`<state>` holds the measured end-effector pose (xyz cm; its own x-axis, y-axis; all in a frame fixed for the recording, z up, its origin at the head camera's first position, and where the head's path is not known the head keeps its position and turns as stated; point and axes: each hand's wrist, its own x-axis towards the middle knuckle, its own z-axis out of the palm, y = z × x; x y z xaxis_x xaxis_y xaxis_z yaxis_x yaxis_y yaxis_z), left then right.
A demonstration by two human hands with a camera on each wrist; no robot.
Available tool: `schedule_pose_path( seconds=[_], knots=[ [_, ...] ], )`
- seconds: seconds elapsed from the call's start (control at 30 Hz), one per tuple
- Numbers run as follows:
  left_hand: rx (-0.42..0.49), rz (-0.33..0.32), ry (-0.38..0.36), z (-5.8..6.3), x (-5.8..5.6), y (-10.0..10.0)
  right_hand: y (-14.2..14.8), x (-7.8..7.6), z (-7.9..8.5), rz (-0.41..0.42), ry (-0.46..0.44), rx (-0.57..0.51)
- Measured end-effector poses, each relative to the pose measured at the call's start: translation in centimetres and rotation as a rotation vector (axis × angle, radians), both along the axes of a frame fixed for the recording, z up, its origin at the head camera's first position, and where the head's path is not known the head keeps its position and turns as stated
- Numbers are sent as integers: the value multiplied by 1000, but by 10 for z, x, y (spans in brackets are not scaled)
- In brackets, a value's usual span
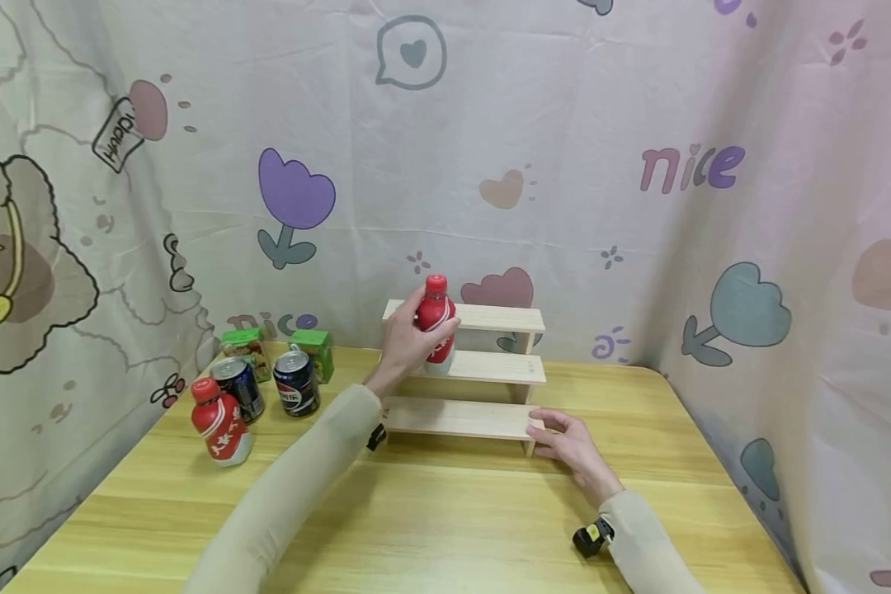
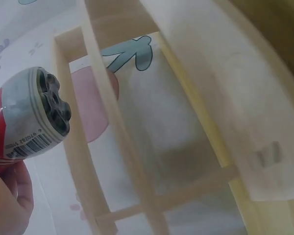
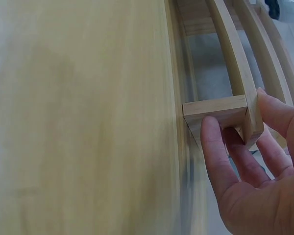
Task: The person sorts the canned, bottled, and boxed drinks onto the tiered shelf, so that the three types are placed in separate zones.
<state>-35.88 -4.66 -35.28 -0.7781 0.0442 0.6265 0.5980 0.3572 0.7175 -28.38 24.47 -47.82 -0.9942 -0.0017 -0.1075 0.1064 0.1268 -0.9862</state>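
My left hand [image 1: 408, 334] grips a small bottle [image 1: 436, 312] with a red cap and red label, fingers and thumb round its sides. The bottle is upright in front of the top tier of a three-tier wooden shelf [image 1: 460, 417], overlapping the middle tier in the head view. Its ridged base [image 2: 54, 100] shows in the left wrist view, apart from the shelf boards. At the lowest tier's right end, my right hand [image 1: 568, 445] holds the board, thumb on top and fingers against the side support [image 3: 215, 106].
On the table's left stand a second red-capped bottle [image 1: 221, 422], two dark blue cans [image 1: 296, 384] [image 1: 239, 386] and two green boxes [image 1: 313, 353] [image 1: 247, 346]. A patterned curtain [image 1: 564, 124] hangs behind and beside the wooden table [image 1: 445, 520].
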Motion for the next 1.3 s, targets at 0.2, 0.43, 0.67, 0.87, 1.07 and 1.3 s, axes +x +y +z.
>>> schedule_pose_path(
  seconds=[0.2,0.43,0.67,0.87,1.07,1.3],
  knots=[
    [5,-30,-29,16,-7,11,0,1,-1,-1,1,5],
    [69,-20,-108,35,-18,26,0,1,-1,-6,5,7],
    [112,-62,-105,48,-31,46,-4,0,-2,-13,3,0],
    [87,-97,-130,47,-37,59,-7,3,0,-26,-1,8],
    [88,-67,-167,47,-48,63,-9,4,1,-30,0,5],
    [111,-51,-222,47,-59,67,-8,5,0,-33,-4,21]
  ],
)
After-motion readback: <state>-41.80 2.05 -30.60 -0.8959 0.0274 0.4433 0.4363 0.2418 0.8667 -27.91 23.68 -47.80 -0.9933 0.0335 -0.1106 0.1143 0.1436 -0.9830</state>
